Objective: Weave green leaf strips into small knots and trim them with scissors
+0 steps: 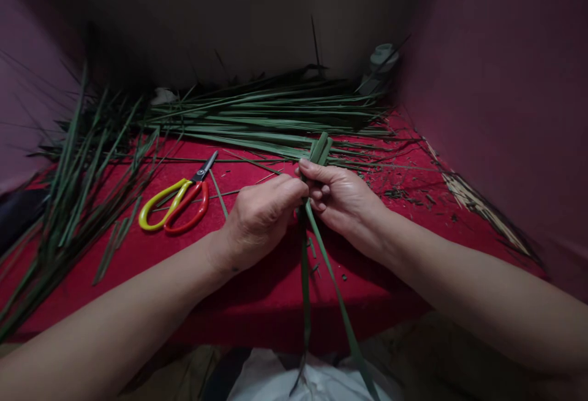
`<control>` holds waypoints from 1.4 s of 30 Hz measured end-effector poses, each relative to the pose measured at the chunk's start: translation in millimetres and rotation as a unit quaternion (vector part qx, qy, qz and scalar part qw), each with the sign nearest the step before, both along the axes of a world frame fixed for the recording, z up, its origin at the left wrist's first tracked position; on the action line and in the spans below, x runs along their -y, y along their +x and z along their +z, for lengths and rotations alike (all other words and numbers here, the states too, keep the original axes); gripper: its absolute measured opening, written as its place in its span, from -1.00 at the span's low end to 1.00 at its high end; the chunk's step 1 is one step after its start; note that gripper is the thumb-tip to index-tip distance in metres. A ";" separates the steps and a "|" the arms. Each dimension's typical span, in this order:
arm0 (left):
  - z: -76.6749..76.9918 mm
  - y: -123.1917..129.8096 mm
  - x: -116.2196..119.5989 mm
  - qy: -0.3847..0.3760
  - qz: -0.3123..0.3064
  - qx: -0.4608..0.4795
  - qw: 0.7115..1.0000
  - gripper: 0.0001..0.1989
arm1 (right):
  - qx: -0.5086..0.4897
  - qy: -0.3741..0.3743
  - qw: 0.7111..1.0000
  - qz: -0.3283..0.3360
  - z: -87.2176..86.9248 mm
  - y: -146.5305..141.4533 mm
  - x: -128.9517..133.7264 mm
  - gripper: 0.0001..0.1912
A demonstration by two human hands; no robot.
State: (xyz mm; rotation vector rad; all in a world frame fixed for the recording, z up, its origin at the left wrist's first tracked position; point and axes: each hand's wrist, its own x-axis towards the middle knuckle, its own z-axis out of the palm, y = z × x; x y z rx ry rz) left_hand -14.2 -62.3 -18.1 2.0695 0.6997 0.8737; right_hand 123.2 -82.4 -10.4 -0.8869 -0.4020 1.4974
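Between my hands is a small folded piece of green leaf strips (320, 149), its looped top showing above my fingers. Two long loose strip ends hang down from it over the table's front edge toward my lap. My right hand (342, 196) pinches the piece from the right, thumb on top and fingers curled behind. Closed against its lower left side is my left hand (267, 210), its fingertips partly hidden. Left of that hand lie scissors (201, 174) with one yellow and one red handle, their blades pointing away from me.
A red cloth (257, 291) covers the table. Long green leaves (257, 113) are heaped along the back, and more leaves (87, 162) lie at the left. Leaf scraps (404, 194) and a bundle of pale sticks (482, 211) are on the right. A whitish container (382, 58) stands at the back right.
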 end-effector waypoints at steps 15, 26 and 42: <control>22.1 9.6 -8.7 -0.207 0.034 0.026 0.977 -0.79 | 0.047 0.081 0.995 -0.018 -4.1 2.3 -1.4 -0.70; 22.4 0.6 -18.0 -0.213 0.082 0.068 0.971 -0.82 | 0.197 0.107 0.971 0.079 1.8 2.5 16.3 -0.82; 27.2 -10.8 -19.1 -0.240 -0.025 0.030 0.970 -0.83 | 0.675 0.173 0.656 0.291 87.3 55.6 -31.5 -0.78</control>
